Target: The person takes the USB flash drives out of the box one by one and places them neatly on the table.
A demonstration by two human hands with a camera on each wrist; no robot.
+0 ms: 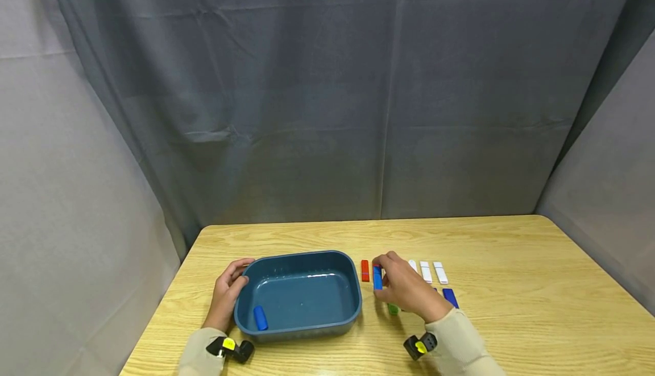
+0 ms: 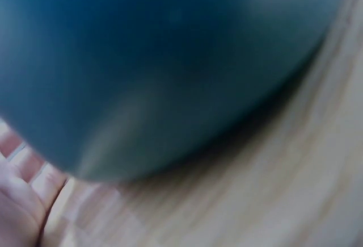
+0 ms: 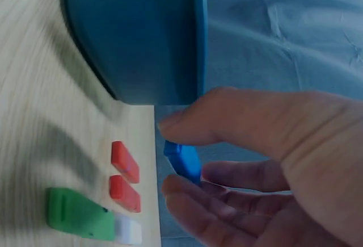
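A dark teal plastic bin (image 1: 297,330) stands on the table, with one blue USB stick (image 1: 260,318) lying inside near its front left corner. My left hand (image 1: 227,293) holds the bin's left side, the thumb at the rim and the fingers along the outside. To the right of the bin, my right hand (image 1: 406,288) pinches another blue USB stick (image 3: 184,160) between thumb and fingers, raised above the table. Below it in the right wrist view lie two red sticks (image 3: 125,162) and a green stick (image 3: 79,216).
Several white sticks (image 1: 426,272) lie in a row behind my right hand, and a dark blue stick (image 1: 450,297) lies to its right. My right hand partly covers the group. Grey curtains (image 1: 317,137) hang behind and beside the wooden table (image 1: 537,296).
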